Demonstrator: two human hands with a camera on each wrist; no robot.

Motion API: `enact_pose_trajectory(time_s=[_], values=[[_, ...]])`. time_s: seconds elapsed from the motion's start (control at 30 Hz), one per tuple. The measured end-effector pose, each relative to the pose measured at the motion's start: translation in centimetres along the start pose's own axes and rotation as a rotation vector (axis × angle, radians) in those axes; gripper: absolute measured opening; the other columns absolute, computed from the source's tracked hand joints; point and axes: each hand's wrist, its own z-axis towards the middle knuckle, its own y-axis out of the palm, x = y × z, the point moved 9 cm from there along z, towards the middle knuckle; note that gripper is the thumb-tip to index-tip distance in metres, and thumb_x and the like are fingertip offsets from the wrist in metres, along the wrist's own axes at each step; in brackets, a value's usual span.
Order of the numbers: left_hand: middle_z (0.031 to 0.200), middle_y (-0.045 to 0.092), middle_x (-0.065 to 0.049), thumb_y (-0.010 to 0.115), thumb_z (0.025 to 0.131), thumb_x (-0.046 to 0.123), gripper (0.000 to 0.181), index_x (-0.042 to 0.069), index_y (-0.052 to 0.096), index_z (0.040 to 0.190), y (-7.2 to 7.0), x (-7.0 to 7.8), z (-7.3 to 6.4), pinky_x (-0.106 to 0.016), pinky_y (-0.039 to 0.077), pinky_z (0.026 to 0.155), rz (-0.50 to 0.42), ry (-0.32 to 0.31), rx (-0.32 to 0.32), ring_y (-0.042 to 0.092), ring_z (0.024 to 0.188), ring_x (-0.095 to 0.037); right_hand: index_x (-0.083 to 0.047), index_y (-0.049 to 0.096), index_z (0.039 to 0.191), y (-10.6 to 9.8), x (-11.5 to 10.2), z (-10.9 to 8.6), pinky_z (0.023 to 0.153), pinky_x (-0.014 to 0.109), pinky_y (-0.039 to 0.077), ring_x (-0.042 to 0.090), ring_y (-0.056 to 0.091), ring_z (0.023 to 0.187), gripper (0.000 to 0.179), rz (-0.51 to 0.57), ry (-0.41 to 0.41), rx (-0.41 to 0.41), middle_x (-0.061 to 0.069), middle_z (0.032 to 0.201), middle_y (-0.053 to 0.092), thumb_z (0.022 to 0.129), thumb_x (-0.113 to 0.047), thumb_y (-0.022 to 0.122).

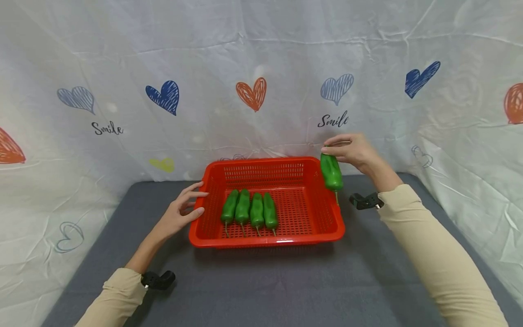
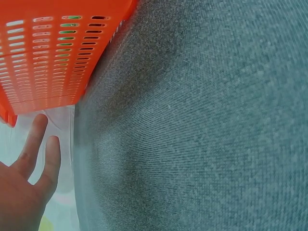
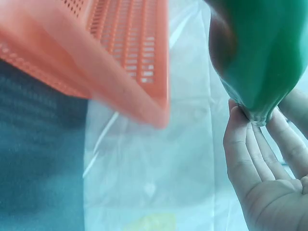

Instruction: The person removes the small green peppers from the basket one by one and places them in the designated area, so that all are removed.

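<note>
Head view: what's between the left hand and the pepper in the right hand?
The red basket, with four green peppers lying in it; the head view shows this.

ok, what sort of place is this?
Looks like a small staged tabletop recording spot, though I can't be sure: a white sheet printed with hearts and "Smile" hangs as a backdrop behind a grey table, and a red basket holding green peppers sits on it.
</note>
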Motion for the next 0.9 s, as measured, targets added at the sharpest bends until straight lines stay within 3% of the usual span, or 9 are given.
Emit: enact_pose_trajectory(time_s=[0.27,0.47,0.73,0.9], values=[[0.162,0.026,-0.008,0.063,0.098,-0.003,0.043,0.0,0.056,0.14,-0.1,0.0,0.0,-0.032,0.053,0.09,0.005,-0.008,0.006,0.055,0.119,-0.043,0.009,0.068,0.116,-2.7,0.9,0.1,0.079,0.032,0.057,0.016,0.07,0.08,0.032,0.057,0.004,0.024,0.005,0.1,0.068,0.09,-0.005,0.079],[0.162,0.025,-0.01,0.062,0.098,-0.004,0.043,0.0,0.055,0.14,0.0,0.0,0.0,-0.031,0.053,0.09,-0.01,0.005,0.001,0.056,0.118,-0.045,0.013,0.061,0.127,-4.6,2.0,0.3,0.08,0.031,0.057,0.014,0.07,0.083,0.047,0.006,0.024,0.04,0.001,0.099,0.069,0.09,-0.01,0.08],[0.162,0.026,-0.01,0.062,0.098,-0.005,0.044,0.0,0.055,0.14,0.0,0.0,-0.1,-0.031,0.053,0.09,-0.006,0.017,0.0,0.058,0.117,-0.04,0.012,0.058,0.133,-5.8,4.4,0.7,0.082,0.03,0.056,0.011,0.069,0.092,0.054,-0.044,0.049,0.044,0.004,0.116,0.063,0.09,-0.013,0.08],[0.162,0.025,-0.012,0.062,0.098,-0.004,0.043,-0.001,0.055,0.141,0.1,0.2,-0.1,-0.032,0.054,0.089,0.003,0.021,-0.002,0.057,0.117,-0.042,0.013,0.059,0.133,-5.8,6.2,0.9,0.08,0.029,0.057,0.011,0.069,0.09,0.054,-0.043,0.053,0.031,0.0,0.106,0.07,0.09,-0.012,0.08]])
